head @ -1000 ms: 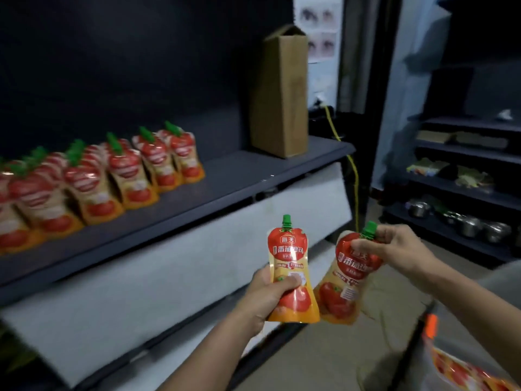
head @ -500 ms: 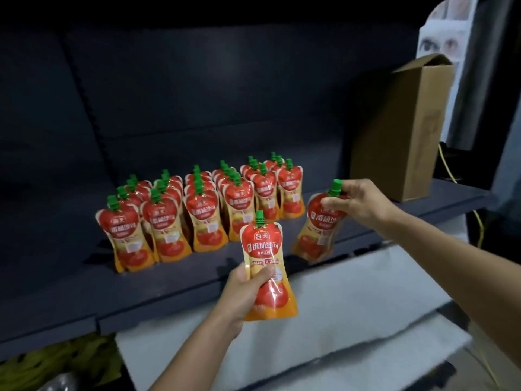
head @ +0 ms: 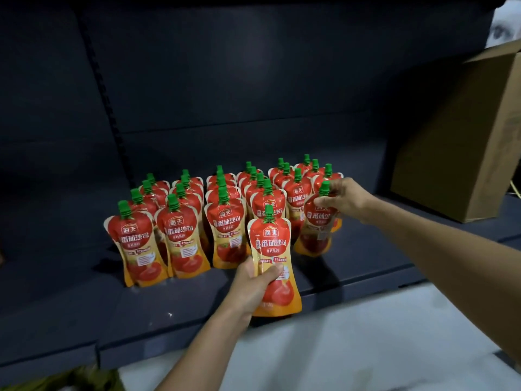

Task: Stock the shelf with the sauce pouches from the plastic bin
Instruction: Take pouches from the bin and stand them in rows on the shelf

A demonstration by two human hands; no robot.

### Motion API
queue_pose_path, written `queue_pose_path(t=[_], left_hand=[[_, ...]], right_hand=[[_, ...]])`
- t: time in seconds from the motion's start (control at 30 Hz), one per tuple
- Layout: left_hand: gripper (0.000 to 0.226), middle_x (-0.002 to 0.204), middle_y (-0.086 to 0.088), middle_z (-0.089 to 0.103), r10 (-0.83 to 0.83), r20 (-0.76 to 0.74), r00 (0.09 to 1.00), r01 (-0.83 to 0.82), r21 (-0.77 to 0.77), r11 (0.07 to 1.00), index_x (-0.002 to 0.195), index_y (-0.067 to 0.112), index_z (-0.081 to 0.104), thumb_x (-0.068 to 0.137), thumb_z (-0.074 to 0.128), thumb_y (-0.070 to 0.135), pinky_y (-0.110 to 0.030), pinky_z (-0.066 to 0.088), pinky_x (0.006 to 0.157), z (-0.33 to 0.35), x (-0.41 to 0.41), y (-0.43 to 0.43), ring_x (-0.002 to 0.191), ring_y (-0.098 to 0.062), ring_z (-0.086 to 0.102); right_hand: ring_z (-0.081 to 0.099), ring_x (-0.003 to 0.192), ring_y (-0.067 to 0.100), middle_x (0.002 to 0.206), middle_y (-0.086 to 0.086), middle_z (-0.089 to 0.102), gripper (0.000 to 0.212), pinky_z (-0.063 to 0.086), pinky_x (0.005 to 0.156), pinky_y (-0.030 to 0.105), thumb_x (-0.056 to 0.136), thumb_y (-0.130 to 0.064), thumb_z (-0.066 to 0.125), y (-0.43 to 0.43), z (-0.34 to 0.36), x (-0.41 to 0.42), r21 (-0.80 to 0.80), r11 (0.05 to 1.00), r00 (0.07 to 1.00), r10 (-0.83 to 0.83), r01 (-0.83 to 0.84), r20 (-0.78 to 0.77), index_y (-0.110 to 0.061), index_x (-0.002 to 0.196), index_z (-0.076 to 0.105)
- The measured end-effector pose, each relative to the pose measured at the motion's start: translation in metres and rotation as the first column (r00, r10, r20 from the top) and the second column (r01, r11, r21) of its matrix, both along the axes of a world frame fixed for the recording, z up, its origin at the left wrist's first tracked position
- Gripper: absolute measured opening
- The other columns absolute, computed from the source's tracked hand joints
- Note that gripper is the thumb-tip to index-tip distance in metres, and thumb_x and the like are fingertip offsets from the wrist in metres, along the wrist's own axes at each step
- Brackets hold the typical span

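Left and centre on the dark shelf (head: 70, 292): rows of stocked tomato sauce pouches (head: 222, 221), upright, caps up. Just in front, left hand (head: 253, 286) wrapped round the waist of a pouch (head: 272, 249), upright over the shelf's front edge, not yet set down. Further right, right hand (head: 346, 197) pinching the green cap (head: 324, 189) of a second pouch (head: 317, 224), slightly tilted, at the front of the rightmost row. Best to seat that base flat, face the label forward, let go only once steady; then likely the left one into the shorter row behind it. Far right, a cardboard box (head: 465, 136). Plastic bin out of view.

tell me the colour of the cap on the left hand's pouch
Green cap on that pouch; head view shows it best.
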State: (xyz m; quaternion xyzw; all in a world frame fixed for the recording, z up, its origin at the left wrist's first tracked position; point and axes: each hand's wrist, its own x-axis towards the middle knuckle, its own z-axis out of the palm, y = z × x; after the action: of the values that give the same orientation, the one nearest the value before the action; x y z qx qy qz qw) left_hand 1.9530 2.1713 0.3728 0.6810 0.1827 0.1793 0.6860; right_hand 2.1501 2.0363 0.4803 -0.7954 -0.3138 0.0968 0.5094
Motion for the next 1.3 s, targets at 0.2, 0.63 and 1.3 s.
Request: queue_pose_path(t=[0.2,0.63,1.3], left_hand=[[0.023,0.1,0.007,0.075,-0.014,0.013,1.0,0.013,0.03,0.999,0.112,0.027,0.062,0.09,0.068,0.022,-0.016,0.056,0.065,0.005,0.018,0.001,0.088,-0.007,0.073],[0.031,0.108,0.003,0.075,-0.029,0.041,0.999,0.028,0.009,1.0,0.118,0.027,0.061,0.088,0.07,0.026,-0.032,0.058,0.086,0.008,0.049,-0.013,0.099,-0.014,0.072],[0.035,0.117,-0.005,0.07,-0.142,0.113,0.983,0.127,0.126,0.984,0.123,0.021,0.058,0.09,0.068,0.023,-0.032,0.057,0.089,0.044,0.113,-0.078,0.105,-0.018,0.069]], right_hand=[[0.06,0.112,0.028,0.12,0.006,0.064,0.039,0.056,0.082,0.041,0.086,-0.025,0.068,0.022,0.007,0.037,-0.17,0.985,0.998,0.034,-0.026,0.046,-0.012,0.121,0.06],[0.052,0.125,0.031,0.138,0.011,0.054,0.066,0.051,0.095,0.043,0.084,-0.028,0.07,0.032,0.006,0.055,-0.208,0.975,0.997,0.076,-0.072,0.013,-0.007,0.141,0.043],[0.057,0.059,0.017,0.085,0.013,0.074,0.022,0.041,0.046,0.021,0.084,-0.028,0.07,-0.054,0.028,0.043,-0.088,0.959,0.962,0.271,-0.269,0.016,-0.007,0.091,0.07]])
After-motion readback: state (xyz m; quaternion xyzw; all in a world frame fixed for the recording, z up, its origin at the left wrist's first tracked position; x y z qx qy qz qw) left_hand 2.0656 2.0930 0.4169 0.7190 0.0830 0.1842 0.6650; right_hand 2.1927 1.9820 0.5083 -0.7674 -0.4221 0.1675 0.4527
